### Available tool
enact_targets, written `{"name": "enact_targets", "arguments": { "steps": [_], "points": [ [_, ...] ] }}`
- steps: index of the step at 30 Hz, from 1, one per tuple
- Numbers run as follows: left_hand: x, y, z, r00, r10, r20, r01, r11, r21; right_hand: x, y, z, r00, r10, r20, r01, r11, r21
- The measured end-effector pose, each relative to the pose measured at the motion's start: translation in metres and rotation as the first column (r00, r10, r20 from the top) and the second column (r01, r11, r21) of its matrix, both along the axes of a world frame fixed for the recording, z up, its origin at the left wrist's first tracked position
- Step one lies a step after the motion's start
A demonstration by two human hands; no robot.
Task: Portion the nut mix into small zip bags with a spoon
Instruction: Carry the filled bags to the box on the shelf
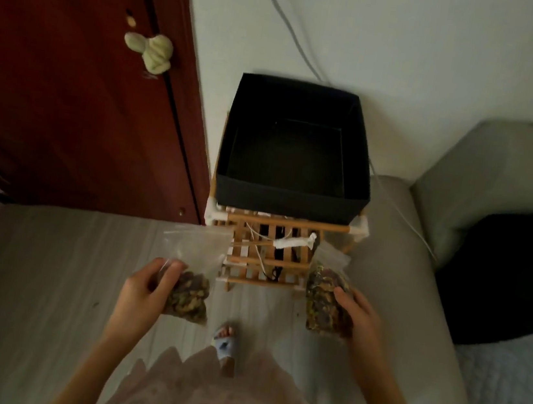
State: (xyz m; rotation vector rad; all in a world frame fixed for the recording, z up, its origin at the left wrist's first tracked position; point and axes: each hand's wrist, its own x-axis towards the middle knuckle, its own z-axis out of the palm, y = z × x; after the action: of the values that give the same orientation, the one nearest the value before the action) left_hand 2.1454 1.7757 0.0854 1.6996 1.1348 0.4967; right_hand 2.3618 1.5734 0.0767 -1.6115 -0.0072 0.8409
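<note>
Head view: two clear zip bags of brown-and-green nut mix, held in the air above the floor. The left hand (146, 282) grips the left bag (193, 273), filled low. The right hand (358, 315) grips the fuller right bag (323, 297). One black box (289, 201), nothing visible inside, tops a wooden rack (271, 256).

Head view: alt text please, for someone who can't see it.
A standing person holds a small zip bag of nut mix in each hand: the left hand grips the left bag, the right hand the right bag. Ahead, a black box, apparently empty, sits on a wooden rack by a sofa.
</note>
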Motion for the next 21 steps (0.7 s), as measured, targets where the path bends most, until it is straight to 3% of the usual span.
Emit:
{"name": "enact_targets", "arguments": {
  "steps": [6,11,14,17,21],
  "points": [
    [0.068,0.068,0.041,0.982,0.033,0.184,-0.027,0.999,-0.037,0.049,0.074,0.044,0.999,0.031,0.033,-0.034,0.995,0.090],
    [0.134,0.113,0.054,0.985,-0.038,0.171,0.011,0.987,0.159,0.094,0.133,0.058,0.993,0.053,0.105,-0.063,0.993,0.098],
    [0.175,0.132,0.047,0.995,-0.096,0.036,0.087,0.975,0.204,0.124,0.170,0.051,0.977,0.091,0.193,-0.101,0.994,0.041],
    [0.210,0.142,0.032,0.970,-0.190,-0.154,0.222,0.948,0.230,0.148,0.202,0.030,0.919,0.250,0.305,-0.202,0.963,-0.181],
    [0.240,0.149,0.013,0.886,-0.290,-0.363,0.352,0.929,0.116,0.164,0.228,-0.008,0.877,0.428,0.218,-0.303,0.845,-0.441]
  ]
}}
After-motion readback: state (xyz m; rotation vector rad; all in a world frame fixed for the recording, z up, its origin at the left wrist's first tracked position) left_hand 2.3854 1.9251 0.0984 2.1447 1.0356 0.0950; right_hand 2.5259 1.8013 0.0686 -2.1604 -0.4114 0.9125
